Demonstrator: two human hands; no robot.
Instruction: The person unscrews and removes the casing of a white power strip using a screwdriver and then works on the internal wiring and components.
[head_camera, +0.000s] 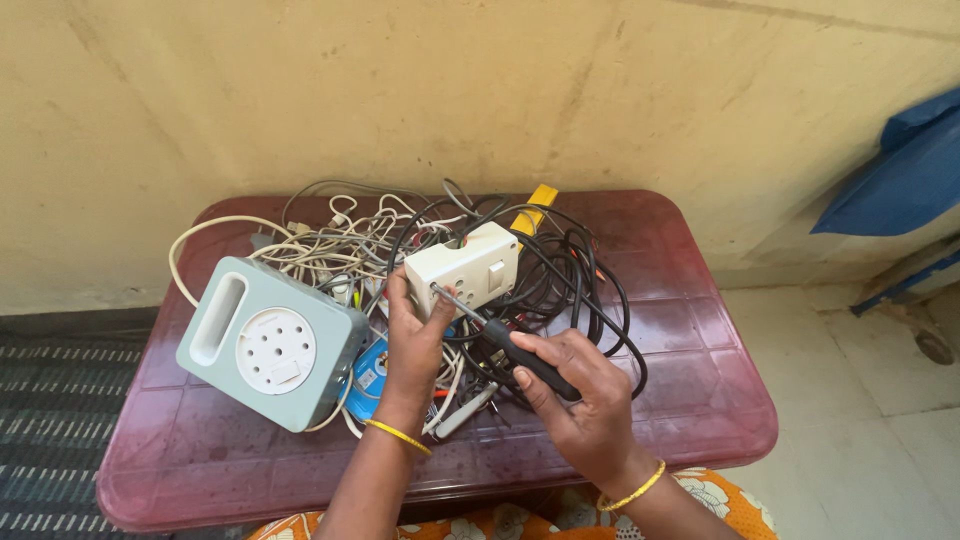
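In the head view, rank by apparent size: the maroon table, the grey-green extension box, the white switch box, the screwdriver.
1. Maroon table
2. Grey-green extension box
3. White switch box
4. Screwdriver, long but thin; the right hand hides part of its handle.

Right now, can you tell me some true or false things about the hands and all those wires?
1. The right hand holds a black-handled screwdriver. True.
2. The left hand grips the pale green extension box. False: it holds the white switch box.
3. The screwdriver tip touches the white switch box. True.
4. The table is blue. False: it is dark red.
5. A tangle of cables lies behind the switch box. True.
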